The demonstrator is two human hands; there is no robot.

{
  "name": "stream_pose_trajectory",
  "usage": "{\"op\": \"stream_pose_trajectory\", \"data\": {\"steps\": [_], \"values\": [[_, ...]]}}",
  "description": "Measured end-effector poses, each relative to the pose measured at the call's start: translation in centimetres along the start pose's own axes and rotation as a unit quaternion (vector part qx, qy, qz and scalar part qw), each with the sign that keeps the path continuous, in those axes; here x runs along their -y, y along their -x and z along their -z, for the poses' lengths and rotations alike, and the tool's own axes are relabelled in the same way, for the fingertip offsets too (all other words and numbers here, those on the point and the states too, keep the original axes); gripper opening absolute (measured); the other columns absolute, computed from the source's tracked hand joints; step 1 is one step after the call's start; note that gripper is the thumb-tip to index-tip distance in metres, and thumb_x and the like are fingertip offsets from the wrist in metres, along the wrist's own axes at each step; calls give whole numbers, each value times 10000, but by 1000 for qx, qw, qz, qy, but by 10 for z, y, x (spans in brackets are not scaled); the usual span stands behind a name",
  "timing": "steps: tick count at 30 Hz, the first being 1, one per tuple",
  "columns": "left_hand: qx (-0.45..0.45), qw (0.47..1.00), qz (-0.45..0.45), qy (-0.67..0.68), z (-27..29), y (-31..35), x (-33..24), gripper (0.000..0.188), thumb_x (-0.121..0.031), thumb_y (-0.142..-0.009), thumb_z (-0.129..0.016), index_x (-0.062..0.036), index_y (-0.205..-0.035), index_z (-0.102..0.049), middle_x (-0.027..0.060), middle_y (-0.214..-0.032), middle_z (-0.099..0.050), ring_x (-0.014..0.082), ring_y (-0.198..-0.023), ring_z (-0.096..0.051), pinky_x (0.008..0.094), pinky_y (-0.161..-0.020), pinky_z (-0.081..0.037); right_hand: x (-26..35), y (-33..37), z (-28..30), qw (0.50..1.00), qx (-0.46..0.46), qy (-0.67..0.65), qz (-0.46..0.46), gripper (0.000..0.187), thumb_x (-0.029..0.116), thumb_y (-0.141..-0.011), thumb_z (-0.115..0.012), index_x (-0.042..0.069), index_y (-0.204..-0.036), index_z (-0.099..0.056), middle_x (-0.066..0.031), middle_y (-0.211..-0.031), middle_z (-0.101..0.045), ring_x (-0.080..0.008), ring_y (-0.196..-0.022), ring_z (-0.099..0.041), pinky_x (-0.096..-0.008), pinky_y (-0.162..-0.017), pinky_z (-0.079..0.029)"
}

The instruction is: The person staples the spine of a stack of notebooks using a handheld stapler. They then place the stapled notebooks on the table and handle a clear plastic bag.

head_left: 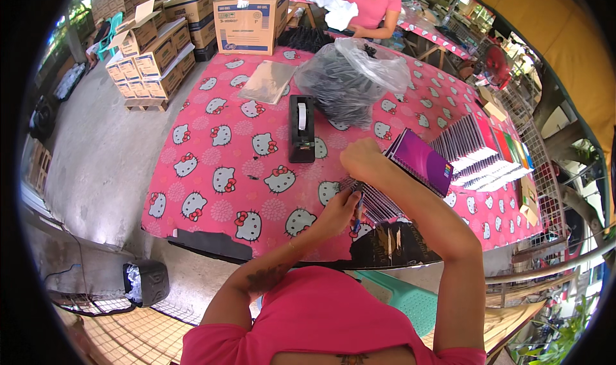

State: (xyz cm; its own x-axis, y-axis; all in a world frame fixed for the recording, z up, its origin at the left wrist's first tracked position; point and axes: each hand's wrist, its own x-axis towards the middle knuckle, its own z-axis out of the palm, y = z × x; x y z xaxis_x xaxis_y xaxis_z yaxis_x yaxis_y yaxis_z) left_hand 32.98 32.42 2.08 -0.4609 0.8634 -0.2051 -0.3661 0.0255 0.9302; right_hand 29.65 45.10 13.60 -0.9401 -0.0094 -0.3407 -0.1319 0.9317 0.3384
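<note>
My left hand [340,212] is closed at the left end of a row of spiral-bound notebooks [380,203] near the table's front edge. A slim blue and dark tool [358,215] sticks out from its fingers; its exact kind is unclear. Just beyond, my right hand [360,157] is curled with its knuckles up, and whatever its fingers hold is hidden beneath it. Behind my right forearm a purple spiral notebook [420,160] lies tilted on others. Left of my right hand stands a black tape dispenser [301,148] with a pale roll.
A clear plastic bag of dark strips [350,83] sits at the table's far side, beside a flat clear packet [268,81]. Rows of notebooks [471,148] stand at the right. A cardboard box [249,24] rises at the back left. Across the table stands another person [369,6] holding white material.
</note>
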Motion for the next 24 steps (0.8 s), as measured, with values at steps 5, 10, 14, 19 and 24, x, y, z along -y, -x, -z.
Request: {"op": "stream_pose_trajectory", "data": {"steps": [5, 10, 14, 19, 24], "values": [[32, 999, -24, -7, 2, -2, 6, 323, -316, -1042, -368, -36, -1173, -465, 90, -896, -619, 195, -734, -689, 271, -496, -508, -1, 6, 1, 1000, -19, 6, 21, 131, 157, -797, -628, 79, -822, -730, -135, -857, -718, -297, -827, -707, -403, -650, -535], [6, 1000, 10, 7, 0, 10, 14, 324, -327, -1044, -373, -40, -1165, -463, 85, -910, -614, 195, -741, -689, 279, -512, -505, 1, 2, -12, 997, -73, -36, -8, 150, 152, -817, -597, 79, -823, -728, -140, -853, -716, -305, -838, -706, -410, -648, -533], [-16, 999, -13, 30, 1, -2, 14, 296, -308, -1041, -381, -35, -1116, -469, 83, -868, -605, 178, -697, -663, 285, -525, -503, 11, -7, -7, 999, -33, -7, 13, 153, 155, -823, -592, 92, -843, -731, -132, -866, -720, -292, -861, -706, -406, -661, -535], [10, 1000, -12, 0, -1, -2, 4, 329, -327, -1050, -354, -34, -1155, -458, 86, -865, -608, 177, -740, -686, 272, -526, -507, 7, -9, -20, 1000, 3, 9, 13, 143, 151, -814, -603, 98, -849, -731, -124, -870, -722, -281, -868, -708, -398, -681, -540], [20, 999, -8, -30, -2, 6, 19, 319, -318, -1050, -363, -29, -1139, -463, 82, -856, -609, 186, -738, -686, 286, -547, -515, 7, -11, -31, 999, -31, 9, -19, 137, 139, -801, -616, 91, -864, -729, -137, -880, -720, -299, -864, -708, -421, -706, -551]]}}
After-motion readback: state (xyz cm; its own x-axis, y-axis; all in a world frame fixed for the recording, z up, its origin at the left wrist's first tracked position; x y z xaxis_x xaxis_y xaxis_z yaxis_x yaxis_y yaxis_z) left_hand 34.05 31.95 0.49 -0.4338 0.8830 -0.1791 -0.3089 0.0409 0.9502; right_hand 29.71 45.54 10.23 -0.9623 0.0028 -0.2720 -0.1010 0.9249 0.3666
